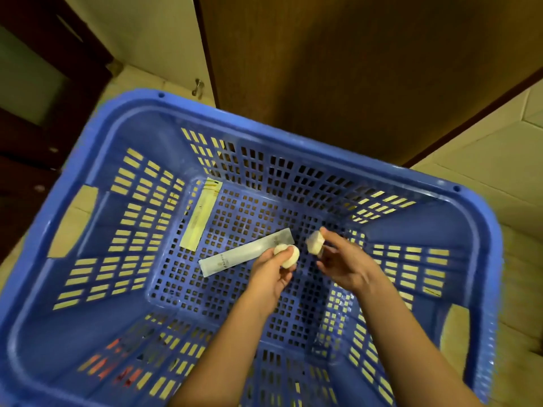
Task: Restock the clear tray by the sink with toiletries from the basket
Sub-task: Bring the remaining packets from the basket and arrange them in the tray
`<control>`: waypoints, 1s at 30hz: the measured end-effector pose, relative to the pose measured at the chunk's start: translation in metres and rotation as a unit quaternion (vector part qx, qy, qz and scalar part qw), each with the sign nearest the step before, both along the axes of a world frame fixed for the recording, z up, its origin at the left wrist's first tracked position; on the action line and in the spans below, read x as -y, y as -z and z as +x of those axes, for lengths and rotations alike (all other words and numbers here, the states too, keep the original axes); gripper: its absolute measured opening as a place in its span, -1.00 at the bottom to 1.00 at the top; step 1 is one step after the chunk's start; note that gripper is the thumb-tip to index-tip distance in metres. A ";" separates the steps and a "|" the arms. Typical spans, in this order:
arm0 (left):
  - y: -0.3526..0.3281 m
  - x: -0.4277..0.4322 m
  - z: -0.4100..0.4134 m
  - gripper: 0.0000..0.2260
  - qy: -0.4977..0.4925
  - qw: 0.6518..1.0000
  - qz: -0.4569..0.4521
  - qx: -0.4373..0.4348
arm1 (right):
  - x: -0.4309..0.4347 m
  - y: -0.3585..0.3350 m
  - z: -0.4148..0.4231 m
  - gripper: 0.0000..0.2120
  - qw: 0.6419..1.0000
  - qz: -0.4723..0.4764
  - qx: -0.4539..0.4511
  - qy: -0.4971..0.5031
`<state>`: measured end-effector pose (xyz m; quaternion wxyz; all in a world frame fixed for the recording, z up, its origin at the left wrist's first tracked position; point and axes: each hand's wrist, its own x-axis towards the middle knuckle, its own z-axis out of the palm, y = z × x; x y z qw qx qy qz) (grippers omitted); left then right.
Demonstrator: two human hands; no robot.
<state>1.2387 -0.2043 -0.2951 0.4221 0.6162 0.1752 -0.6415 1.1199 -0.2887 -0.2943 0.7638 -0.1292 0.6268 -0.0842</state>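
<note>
A large blue slotted basket (123, 118) fills the view, and both my arms reach down into it. My left hand (271, 274) grips a small round white soap (289, 255). My right hand (342, 261) pinches a second small white soap (315, 242) just to the right of the first. On the basket floor lie two long flat sachets: a pale grey one (245, 252) partly under my left hand, and a yellowish one (202, 214) farther left against the wall. The clear tray and the sink are out of view.
A dark wooden door (352, 69) stands behind the basket, with a metal stop (198, 88) near its left edge. Dark wooden furniture (35, 98) is at the left. Pale floor tiles (484, 171) show to the right.
</note>
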 end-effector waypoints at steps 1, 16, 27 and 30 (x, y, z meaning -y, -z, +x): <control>-0.009 0.000 -0.002 -0.95 -0.002 1.000 -0.013 0.000 | -0.005 -0.006 0.001 -0.83 0.997 0.029 0.051 0.041; -0.191 -0.032 -0.015 -0.94 0.106 0.974 -0.182 0.087 | -0.048 -0.193 -0.027 -0.80 0.969 -0.113 0.200 0.094; -0.284 -0.060 -0.125 -0.95 0.196 0.944 -0.236 0.123 | -0.128 -0.293 -0.165 -0.85 0.950 -0.247 0.149 0.119; -0.303 -0.069 -0.186 -0.99 0.220 0.934 -0.254 0.125 | -0.152 -0.312 -0.231 -0.86 0.937 -0.283 0.133 0.153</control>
